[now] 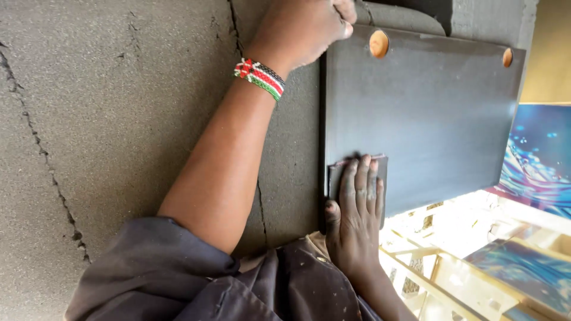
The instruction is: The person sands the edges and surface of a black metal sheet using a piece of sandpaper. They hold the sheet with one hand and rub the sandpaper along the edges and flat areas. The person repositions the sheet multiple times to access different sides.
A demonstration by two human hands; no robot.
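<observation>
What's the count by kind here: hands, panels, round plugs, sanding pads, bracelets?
Hands: 2 (left hand, right hand)
Panel: 1
Round plugs: 2 ()
Sanding pad: 1
Bracelet: 1
Total: 7

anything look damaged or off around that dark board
The grey wall behind the dark board is cracked: one jagged crack runs down its left side, another near the left hand. The board itself looks intact under the right hand.

Dark grey work garment (178, 279) with paint flecks, sleeves pushed up, beaded wristband (259, 77) in red, white, green and black stripes
</observation>
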